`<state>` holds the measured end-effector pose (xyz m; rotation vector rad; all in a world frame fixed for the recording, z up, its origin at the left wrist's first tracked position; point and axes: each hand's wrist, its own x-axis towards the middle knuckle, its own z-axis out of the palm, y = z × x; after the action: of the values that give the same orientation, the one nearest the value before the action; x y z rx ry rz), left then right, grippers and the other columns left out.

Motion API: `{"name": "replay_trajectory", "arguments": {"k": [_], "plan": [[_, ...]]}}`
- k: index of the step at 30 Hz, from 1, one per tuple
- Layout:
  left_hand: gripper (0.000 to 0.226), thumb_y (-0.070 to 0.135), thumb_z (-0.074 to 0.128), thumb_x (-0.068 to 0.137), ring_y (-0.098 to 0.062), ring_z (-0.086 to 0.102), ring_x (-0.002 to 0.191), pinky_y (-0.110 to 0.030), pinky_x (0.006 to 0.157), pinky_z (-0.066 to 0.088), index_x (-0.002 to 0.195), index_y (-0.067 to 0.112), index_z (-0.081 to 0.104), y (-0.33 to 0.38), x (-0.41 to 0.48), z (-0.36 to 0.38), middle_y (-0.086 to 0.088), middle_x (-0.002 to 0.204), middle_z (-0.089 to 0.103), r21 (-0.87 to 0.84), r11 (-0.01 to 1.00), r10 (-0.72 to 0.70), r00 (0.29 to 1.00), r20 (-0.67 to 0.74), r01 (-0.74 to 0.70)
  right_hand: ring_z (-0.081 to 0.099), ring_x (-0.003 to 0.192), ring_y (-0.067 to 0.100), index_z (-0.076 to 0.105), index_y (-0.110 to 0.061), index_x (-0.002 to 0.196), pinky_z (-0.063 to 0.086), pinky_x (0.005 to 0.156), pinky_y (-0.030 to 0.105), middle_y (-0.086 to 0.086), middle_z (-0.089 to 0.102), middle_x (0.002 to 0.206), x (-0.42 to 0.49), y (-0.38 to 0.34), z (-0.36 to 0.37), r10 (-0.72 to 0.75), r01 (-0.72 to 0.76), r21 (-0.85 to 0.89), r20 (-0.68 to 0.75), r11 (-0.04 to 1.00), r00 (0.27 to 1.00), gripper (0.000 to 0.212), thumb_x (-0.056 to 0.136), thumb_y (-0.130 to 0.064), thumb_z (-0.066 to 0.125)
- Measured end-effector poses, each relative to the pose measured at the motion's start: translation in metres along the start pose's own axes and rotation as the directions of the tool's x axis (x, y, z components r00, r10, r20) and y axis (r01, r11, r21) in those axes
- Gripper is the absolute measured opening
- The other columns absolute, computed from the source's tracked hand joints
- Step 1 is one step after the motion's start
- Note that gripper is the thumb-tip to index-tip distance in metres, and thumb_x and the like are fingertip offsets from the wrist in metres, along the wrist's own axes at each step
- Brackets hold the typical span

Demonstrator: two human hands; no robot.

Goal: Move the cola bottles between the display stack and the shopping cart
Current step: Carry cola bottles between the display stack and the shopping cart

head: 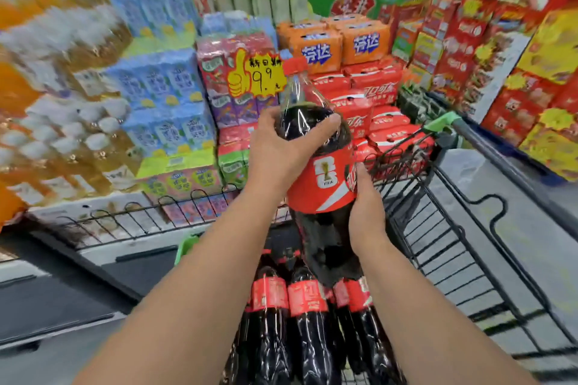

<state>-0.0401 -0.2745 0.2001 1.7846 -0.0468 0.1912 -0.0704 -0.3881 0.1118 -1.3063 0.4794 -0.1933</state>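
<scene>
Ahead of you the display stack [375,93] fills the view: red cola cases at its middle, orange soda cases [328,43] on top of them, and blue and purple juice carton packs [162,81] to the left, much of that side blurred. The shopping cart [488,140] sits between you and the stack, its wire basket open below your arms. Several cola bottles [300,316] lie side by side in the cart's near end, red labels up, necks pointing toward you. Above them you hold one large cola bottle [322,184] nearly upright, tilted slightly left at the top, over the cart and clear of the stack. Your left hand [281,143] grips its shoulder from the left, fingers curled round the dark plastic and thumb wrapped across the front. Your right hand [366,212] cups the right side at the label, thumb pressed along the label's edge; its fingers pass behind the bottle, so you cannot tell how they lie. A yellow price sign [253,75] with a thumbs-up hangs on the juice packs just left of the bottle's red cap [295,64]
</scene>
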Motion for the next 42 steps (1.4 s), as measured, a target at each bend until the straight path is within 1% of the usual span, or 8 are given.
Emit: {"name": "replay_trajectory", "arguments": {"k": [7, 10, 16, 20, 27, 32, 36, 42], "plan": [[0.066, 0.067, 0.078, 0.043, 0.011, 0.064, 0.086, -0.014, 0.075, 0.05, 0.099, 0.039, 0.057, 0.066, -0.026, -0.075, 0.019, 0.101, 0.065, 0.004, 0.992, 0.124, 0.974, -0.188, -0.125, 0.067, 0.104, 0.017, 0.075, -0.035, 0.094, 0.046, 0.101, 0.043, -0.006, 0.075, 0.104, -0.043, -0.044, 0.055, -0.11, 0.075, 0.139, 0.258, 0.987, 0.96, 0.044, 0.073, -0.065, 0.05], [0.087, 0.072, 0.074, 0.041, -0.002, 0.066, 0.099, -0.031, 0.092, 0.053, 0.118, 0.033, 0.057, 0.08, -0.04, -0.111, 0.014, 0.11, 0.069, 0.038, 0.991, 0.136, 0.95, -0.281, -0.13, 0.07, 0.089, 0.005, 0.076, -0.045, 0.079, 0.054, 0.081, 0.028, -0.015, 0.075, 0.089, -0.066, -0.048, 0.09, -0.191, 0.113, 0.226, 0.361, 0.968, 0.913, 0.031, 0.082, -0.057, 0.048], [0.087, 0.067, 0.077, 0.043, -0.007, 0.069, 0.098, -0.038, 0.091, 0.056, 0.121, 0.032, 0.057, 0.094, -0.069, -0.207, 0.008, 0.111, 0.07, 0.08, 0.984, 0.178, 0.897, -0.404, -0.159, 0.072, 0.087, 0.011, 0.079, -0.038, 0.083, 0.055, 0.072, 0.027, -0.005, 0.077, 0.091, -0.118, -0.041, 0.176, -0.147, -0.009, 0.255, 0.586, 0.967, 0.797, 0.04, 0.09, -0.056, 0.044], [0.063, 0.066, 0.077, 0.042, 0.005, 0.067, 0.089, -0.026, 0.082, 0.054, 0.098, 0.048, 0.054, 0.092, -0.091, -0.288, 0.021, 0.099, 0.068, 0.123, 0.979, 0.201, 0.833, -0.516, -0.16, 0.07, 0.097, 0.02, 0.079, -0.035, 0.086, 0.051, 0.091, 0.04, -0.001, 0.076, 0.096, -0.169, -0.03, 0.249, -0.13, -0.036, 0.226, 0.677, 0.973, 0.724, 0.042, 0.089, -0.057, 0.043], [0.082, 0.055, 0.08, 0.058, -0.001, 0.065, 0.099, -0.032, 0.094, 0.053, 0.131, 0.03, 0.053, 0.078, -0.135, -0.451, 0.017, 0.11, 0.064, 0.235, 0.966, 0.232, 0.751, -0.618, -0.106, 0.072, 0.085, 0.01, 0.079, -0.035, 0.084, 0.055, 0.065, 0.02, -0.005, 0.077, 0.092, -0.278, 0.006, 0.385, -0.122, -0.123, 0.228, 0.818, 0.966, 0.563, 0.045, 0.098, -0.051, 0.039], [0.085, 0.059, 0.078, 0.058, -0.004, 0.062, 0.106, -0.03, 0.092, 0.05, 0.133, 0.029, 0.052, 0.066, -0.159, -0.555, 0.013, 0.117, 0.062, 0.302, 0.951, 0.256, 0.708, -0.658, -0.063, 0.067, 0.106, 0.018, 0.066, -0.022, 0.12, 0.051, 0.092, 0.036, 0.002, 0.071, 0.115, -0.349, 0.036, 0.472, -0.1, -0.153, 0.221, 0.824, 0.963, 0.558, 0.043, 0.1, -0.048, 0.038], [0.087, 0.065, 0.076, 0.052, -0.009, 0.063, 0.11, -0.038, 0.098, 0.05, 0.129, 0.03, 0.054, 0.052, -0.168, -0.623, 0.007, 0.119, 0.065, 0.33, 0.944, 0.258, 0.668, -0.698, -0.02, 0.067, 0.104, 0.016, 0.068, -0.027, 0.115, 0.052, 0.091, 0.037, -0.001, 0.072, 0.111, -0.391, 0.056, 0.531, -0.108, -0.173, 0.234, 0.837, 0.957, 0.537, 0.035, 0.099, -0.045, 0.042], [0.076, 0.056, 0.082, 0.06, 0.027, 0.051, 0.091, 0.0, 0.075, 0.041, 0.126, 0.029, 0.053, 0.018, -0.155, -0.714, 0.028, 0.107, 0.054, 0.342, 0.94, 0.283, 0.598, -0.75, -0.015, 0.071, 0.092, 0.009, 0.077, -0.041, 0.084, 0.056, 0.078, 0.027, -0.008, 0.076, 0.094, -0.42, 0.084, 0.618, -0.081, -0.144, 0.152, 0.91, 0.978, 0.407, 0.041, 0.086, -0.055, 0.039]]}}
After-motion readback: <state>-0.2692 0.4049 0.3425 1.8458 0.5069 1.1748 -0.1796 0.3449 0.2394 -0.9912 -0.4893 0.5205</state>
